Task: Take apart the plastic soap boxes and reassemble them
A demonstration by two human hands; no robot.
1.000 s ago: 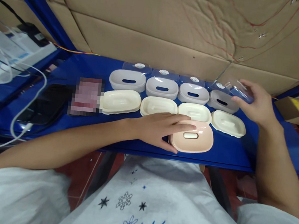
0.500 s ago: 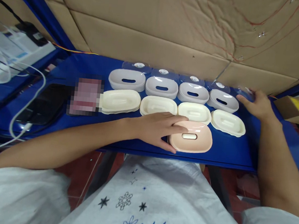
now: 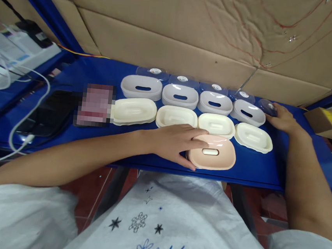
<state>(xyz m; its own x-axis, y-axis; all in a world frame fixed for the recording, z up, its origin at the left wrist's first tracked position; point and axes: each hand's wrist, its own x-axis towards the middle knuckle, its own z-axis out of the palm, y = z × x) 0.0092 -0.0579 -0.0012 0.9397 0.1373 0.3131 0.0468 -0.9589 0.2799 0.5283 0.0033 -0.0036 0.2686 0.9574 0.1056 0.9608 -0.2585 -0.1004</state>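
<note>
My left hand (image 3: pixel 178 143) grips the left end of a pink oval dish (image 3: pixel 223 153) near the front edge, thumb in front and fingers over its rim. A cream piece shows through the dish's slot. At the far right my right hand (image 3: pixel 282 118) touches a clear lid (image 3: pixel 266 107) at its right side, fingertips partly hidden. Several grey slotted dishes (image 3: pixel 180 96) stand in a row, with more clear lids (image 3: pixel 182 80) behind them. In front of the grey row are several cream trays (image 3: pixel 136 112).
The blue shelf (image 3: pixel 156 161) is backed by cardboard (image 3: pixel 162 38). A black phone (image 3: pixel 54 110), a blurred pink item (image 3: pixel 96 104), a white cable (image 3: pixel 14 133) and a power strip (image 3: pixel 22 59) occupy the left. An open cardboard box (image 3: pixel 327 124) sits at the right.
The clear lid at my right hand now lies flatter behind the row's right end, and that hand has shifted slightly left and down. My left hand stays on the pink dish.
</note>
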